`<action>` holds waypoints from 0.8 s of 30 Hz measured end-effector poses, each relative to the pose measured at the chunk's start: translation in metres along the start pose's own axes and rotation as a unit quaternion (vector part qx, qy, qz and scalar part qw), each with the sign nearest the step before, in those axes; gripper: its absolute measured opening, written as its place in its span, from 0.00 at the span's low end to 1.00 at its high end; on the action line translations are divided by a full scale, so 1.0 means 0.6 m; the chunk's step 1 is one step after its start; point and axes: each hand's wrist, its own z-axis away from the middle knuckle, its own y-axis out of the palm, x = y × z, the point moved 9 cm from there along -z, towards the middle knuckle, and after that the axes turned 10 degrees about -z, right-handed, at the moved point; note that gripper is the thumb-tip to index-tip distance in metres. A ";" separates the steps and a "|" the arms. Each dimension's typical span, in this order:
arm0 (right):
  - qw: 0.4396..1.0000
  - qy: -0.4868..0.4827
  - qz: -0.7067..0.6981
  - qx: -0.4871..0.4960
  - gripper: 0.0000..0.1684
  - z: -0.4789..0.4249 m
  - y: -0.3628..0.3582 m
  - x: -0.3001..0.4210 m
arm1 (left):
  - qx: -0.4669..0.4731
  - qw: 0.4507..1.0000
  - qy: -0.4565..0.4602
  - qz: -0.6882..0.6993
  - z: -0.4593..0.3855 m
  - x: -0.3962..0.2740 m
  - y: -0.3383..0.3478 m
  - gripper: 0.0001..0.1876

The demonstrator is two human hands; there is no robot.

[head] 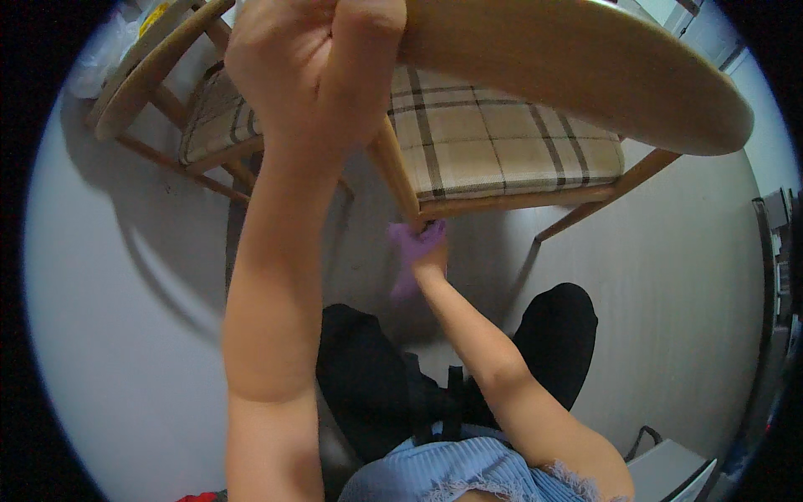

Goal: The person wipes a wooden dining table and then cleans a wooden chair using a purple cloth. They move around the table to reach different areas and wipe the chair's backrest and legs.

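A wooden chair with a plaid padded seat (502, 144) stands close in front of me, its curved wooden backrest (583, 75) nearest the camera. My left hand (320, 63) is raised at the top, closed around the left part of that backrest; its fingertips are partly out of view. Lower down, my right hand (431, 251) presses a purple cloth (411, 251) around a wooden leg (396, 169) just below the seat's corner. The cloth's lower end hangs blurred, and most of the right hand's fingers are hidden by it.
Another wooden chair with a plaid seat (219, 119) stands at the upper left, near a clear plastic bag (100, 63). A light box-like object (668, 470) with a dark handle is at the lower right. Dark-edged shelving (765, 263) lines the right rim. My knees flank the work area.
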 end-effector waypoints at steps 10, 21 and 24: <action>0.984 -0.004 -0.167 0.057 0.08 0.003 0.029 0.138 | -0.042 0.995 0.059 -0.067 -0.004 -0.030 0.006 0.19; 0.974 -0.223 0.009 0.029 0.20 -0.015 0.002 0.077 | -0.007 1.000 -0.017 -0.003 -0.002 -0.064 0.022 0.26; 0.956 -0.286 0.037 0.052 0.21 0.000 0.000 0.080 | 0.018 0.942 0.178 -0.286 -0.019 -0.041 -0.015 0.15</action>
